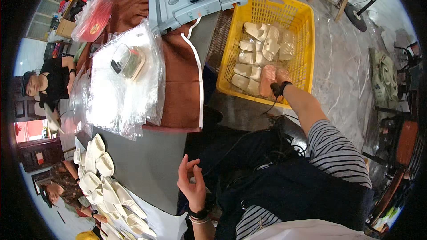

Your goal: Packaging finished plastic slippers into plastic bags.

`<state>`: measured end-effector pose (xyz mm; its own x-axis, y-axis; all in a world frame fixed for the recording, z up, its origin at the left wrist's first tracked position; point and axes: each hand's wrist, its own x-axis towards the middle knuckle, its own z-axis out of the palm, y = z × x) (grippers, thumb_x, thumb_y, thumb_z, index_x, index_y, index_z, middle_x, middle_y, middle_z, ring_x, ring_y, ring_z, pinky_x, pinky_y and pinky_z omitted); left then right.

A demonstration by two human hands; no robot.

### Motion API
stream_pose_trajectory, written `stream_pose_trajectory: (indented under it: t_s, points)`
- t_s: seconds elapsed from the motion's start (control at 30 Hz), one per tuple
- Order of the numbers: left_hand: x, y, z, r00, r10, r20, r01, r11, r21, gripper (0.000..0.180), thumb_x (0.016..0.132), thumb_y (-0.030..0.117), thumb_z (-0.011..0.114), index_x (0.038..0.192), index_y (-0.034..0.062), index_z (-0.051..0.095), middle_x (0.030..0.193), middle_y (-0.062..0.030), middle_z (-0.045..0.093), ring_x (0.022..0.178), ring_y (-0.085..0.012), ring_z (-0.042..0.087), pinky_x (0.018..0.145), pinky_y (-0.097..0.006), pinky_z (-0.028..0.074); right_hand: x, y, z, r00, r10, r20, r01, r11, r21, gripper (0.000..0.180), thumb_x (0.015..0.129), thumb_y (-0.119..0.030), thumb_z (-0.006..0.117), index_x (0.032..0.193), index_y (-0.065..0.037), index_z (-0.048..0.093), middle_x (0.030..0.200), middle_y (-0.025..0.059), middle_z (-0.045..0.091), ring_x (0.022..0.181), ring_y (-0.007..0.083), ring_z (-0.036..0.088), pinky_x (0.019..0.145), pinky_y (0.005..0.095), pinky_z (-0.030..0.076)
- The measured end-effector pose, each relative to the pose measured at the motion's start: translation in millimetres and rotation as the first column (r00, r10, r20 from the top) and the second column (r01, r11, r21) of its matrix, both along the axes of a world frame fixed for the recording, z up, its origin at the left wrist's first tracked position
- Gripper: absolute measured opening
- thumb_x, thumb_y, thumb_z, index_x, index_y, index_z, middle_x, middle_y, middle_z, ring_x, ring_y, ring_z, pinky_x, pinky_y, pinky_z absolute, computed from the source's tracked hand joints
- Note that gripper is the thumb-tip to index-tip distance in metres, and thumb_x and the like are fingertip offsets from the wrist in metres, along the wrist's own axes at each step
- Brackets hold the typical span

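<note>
The right hand (283,76), upper right, is at the pink slippers (267,81) in the yellow basket (275,1), its grip unclear. The empty left hand (194,188), lower centre, is loosely open. The slippers look light and bendy, best held mid-sole.

Right hand (282,76), its fingers indistinct beside pink slippers (267,81).

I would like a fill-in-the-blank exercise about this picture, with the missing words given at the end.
1. The right hand is at the slippers in a basket coloured ____.
2. The left hand is holding ____.
3. The right sleeve has a pattern of ____.
4. The cloth under the plastic bags is ____.

Missing words: yellow; nothing; stripes; brown.
</note>
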<state>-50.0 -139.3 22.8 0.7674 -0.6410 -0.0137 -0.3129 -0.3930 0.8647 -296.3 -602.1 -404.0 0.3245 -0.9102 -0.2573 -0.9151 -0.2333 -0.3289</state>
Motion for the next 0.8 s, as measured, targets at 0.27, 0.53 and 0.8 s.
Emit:
stream_pose_trajectory:
  t_s: [0.27, 0.53, 0.8]
  points:
    - [27, 12, 0, 1.0, -0.023, 0.021, 0.025, 0.993, -0.111, 0.041, 0.092, -0.004, 0.061, 0.132, 0.0032, 0.058, 0.107, -0.01, 0.071, 0.077, -0.0106, 0.063, 0.066, -0.025, 0.052, 61, 3, 84, 0.533, -0.506, 0.678, 0.202, 0.855, 0.478, 0.016, 0.094, -0.014, 0.062, 0.107, -0.007, 0.066, 0.094, 0.0042, 0.068, 0.082, 0.0154, 0.062, 0.07, 0.0306, 0.05]
    - [45, 19, 25, 0.966, 0.085, 0.246, -0.064, 0.994, -0.093, 0.046, 0.089, 0.0, 0.066, 0.133, 0.0047, 0.056, 0.12, -0.0089, 0.06, 0.094, -0.0141, 0.063, 0.066, -0.027, 0.054, 245, 125, 422, 0.05, 0.445, 0.894, -0.48, 0.796, -0.369, 0.018, 0.091, 0.002, 0.058, 0.106, -0.002, 0.067, 0.098, 0.0046, 0.067, 0.087, 0.0109, 0.063, 0.077, 0.0245, 0.05]
    - [188, -25, 20, 0.64, 0.484, -0.597, -0.691, 0.701, -0.173, 0.097, 0.086, 0.017, 0.078, 0.151, 0.0035, 0.007, 0.133, -0.0208, 0.05, 0.116, -0.0249, 0.056, 0.087, -0.035, 0.054, 395, 205, 474, -0.023, 0.948, 0.317, -0.663, 0.223, -0.714, 0.061, 0.081, -0.015, 0.068, 0.139, -0.013, 0.052, 0.146, 0.0149, 0.045, 0.135, 0.038, 0.041, 0.108, 0.047, 0.04]
